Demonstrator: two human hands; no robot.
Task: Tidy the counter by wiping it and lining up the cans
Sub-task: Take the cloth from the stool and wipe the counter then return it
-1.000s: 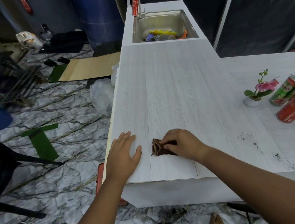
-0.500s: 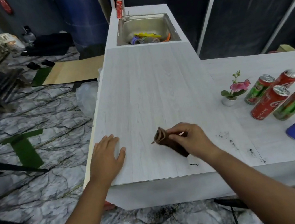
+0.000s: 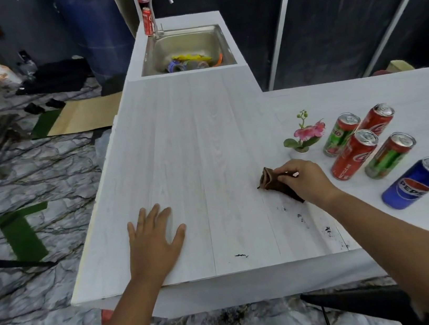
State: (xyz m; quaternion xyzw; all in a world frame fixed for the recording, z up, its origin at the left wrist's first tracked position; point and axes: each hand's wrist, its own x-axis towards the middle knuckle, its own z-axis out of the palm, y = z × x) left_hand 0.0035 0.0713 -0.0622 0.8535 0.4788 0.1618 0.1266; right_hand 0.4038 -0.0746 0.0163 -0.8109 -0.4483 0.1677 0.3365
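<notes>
Brown cloth [image 3: 274, 183] partly under right hand [image 3: 305, 180]; sink [image 3: 223, 39] contents indistinct.

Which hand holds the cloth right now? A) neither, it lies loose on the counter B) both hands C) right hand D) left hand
C: the right hand pinches the brown cloth on the counter, while the left hand lies flat and empty well apart from it.

Readable stuff: "PEPSI" w/ the round logo on blue can [image 3: 416, 183] lying on white counter [image 3: 192, 151]. "RECYCLE ME" along bottom of nearest red can [image 3: 354, 155]. Coca-Cola script on red can [image 3: 147, 21] by faucet [image 3: 158, 7]. Other can labels too blurry, tbh.
</notes>
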